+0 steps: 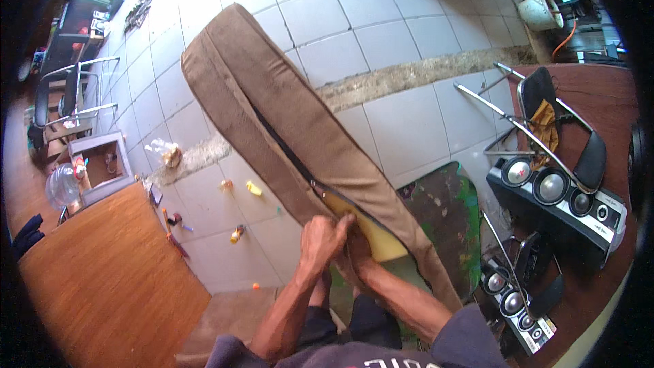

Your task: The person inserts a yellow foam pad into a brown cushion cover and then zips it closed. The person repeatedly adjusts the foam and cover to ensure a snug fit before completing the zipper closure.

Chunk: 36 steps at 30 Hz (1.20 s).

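Observation:
A long brown fabric cushion cover (293, 88) stretches from my lap toward the far left, across the tiled floor. A dark zipper (279, 138) runs along it and is parted at the near end, where yellow foam (378, 240) shows. My left hand (321, 240) is closed on the cover's edge beside the opening. Close against it, my right hand (357, 242) reaches into the opening between foam and fabric, gripping the cover's edge; most of its fingers are hidden by the cloth.
A wooden board (116, 279) lies at near left. Small bottles, including a yellow one (237, 234), are scattered on the tiles. To the right are a green-stained board (446, 225), a metal-framed chair (538, 123) and speaker boxes (555, 191).

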### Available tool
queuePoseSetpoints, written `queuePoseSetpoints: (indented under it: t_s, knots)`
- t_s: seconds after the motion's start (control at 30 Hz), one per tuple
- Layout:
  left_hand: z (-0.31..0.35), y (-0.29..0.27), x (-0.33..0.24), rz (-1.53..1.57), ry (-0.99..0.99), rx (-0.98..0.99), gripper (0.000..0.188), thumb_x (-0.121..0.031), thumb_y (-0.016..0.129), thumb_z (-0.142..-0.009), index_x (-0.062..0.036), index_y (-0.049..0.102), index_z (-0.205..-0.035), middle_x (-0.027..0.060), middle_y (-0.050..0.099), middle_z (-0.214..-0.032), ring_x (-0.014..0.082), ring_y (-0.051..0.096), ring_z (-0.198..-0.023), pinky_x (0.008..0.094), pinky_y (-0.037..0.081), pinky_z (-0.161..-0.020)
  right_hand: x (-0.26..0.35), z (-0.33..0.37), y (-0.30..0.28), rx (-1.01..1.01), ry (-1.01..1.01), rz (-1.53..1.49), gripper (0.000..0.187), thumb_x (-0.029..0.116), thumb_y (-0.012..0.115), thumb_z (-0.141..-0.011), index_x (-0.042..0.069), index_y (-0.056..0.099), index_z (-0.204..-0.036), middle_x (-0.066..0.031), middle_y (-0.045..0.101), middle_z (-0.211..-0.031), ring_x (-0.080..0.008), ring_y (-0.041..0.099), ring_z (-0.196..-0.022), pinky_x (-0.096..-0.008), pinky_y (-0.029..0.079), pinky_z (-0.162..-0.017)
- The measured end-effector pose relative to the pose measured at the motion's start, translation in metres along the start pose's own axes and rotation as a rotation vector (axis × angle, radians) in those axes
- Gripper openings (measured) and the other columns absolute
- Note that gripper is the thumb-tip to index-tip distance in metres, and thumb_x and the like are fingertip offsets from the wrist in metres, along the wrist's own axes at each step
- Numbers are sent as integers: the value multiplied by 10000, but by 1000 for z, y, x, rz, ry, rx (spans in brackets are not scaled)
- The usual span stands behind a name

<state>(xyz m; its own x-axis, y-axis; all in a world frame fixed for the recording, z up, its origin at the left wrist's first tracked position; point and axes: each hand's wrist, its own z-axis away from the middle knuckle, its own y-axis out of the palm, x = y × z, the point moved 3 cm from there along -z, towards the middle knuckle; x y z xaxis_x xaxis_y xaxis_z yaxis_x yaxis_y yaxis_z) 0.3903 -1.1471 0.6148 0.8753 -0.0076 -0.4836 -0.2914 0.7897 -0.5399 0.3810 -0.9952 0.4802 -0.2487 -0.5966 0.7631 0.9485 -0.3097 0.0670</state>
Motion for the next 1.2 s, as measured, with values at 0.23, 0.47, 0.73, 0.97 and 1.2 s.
queuePoseSetpoints:
  t_s: [0.23, 0.47, 0.73, 0.97, 1.2]
  knots:
    - [17, 2, 23, -44, -24, -41, 629, -514, 720, -930, 63, 717, -680, 321, 638, -679, 499, 684, -668, 548, 533, -628, 20, 31, 7, -70, 231, 197, 539, 281, 328, -1146, -82, 277, -1541, -236, 437, -1533, -339, 430, -1440, -409, 327, -1228]
    - [34, 4, 23, -139, 63, -68, 587, -504, 644, -991, -10, 758, -694, 282, 667, -652, 457, 704, -613, 546, 559, -576, -27, 24, 6, -207, -55, 1032, 348, 161, 355, -1121, -54, 379, -1394, -215, 476, -1444, -305, 477, -1353, -401, 348, -1202]
    - [32, 10, 34, -158, 147, -33, 535, -501, 612, -996, -74, 797, -732, 213, 715, -666, 373, 733, -581, 492, 565, -529, -3, 70, -11, -160, 114, 901, 318, 175, 379, -1112, -33, 456, -1340, -203, 528, -1374, -290, 527, -1289, -417, 369, -1184]
    - [26, -4, 35, -86, 214, 153, 285, -369, 621, -974, -188, 841, -972, 142, 789, -874, 335, 785, -764, 480, 617, -633, 27, 45, -1, -127, 107, 1010, 329, 210, 407, -1105, -20, 507, -1318, -200, 572, -1320, -288, 567, -1242, -435, 387, -1169]
    - [19, 17, 39, 51, 294, 76, 209, -251, 638, -910, -200, 838, -940, 139, 792, -887, 327, 790, -803, 463, 627, -666, 43, 27, -2, -32, 107, 1104, 344, 245, 435, -1097, -7, 557, -1297, -196, 617, -1266, -286, 608, -1196, -453, 405, -1155]
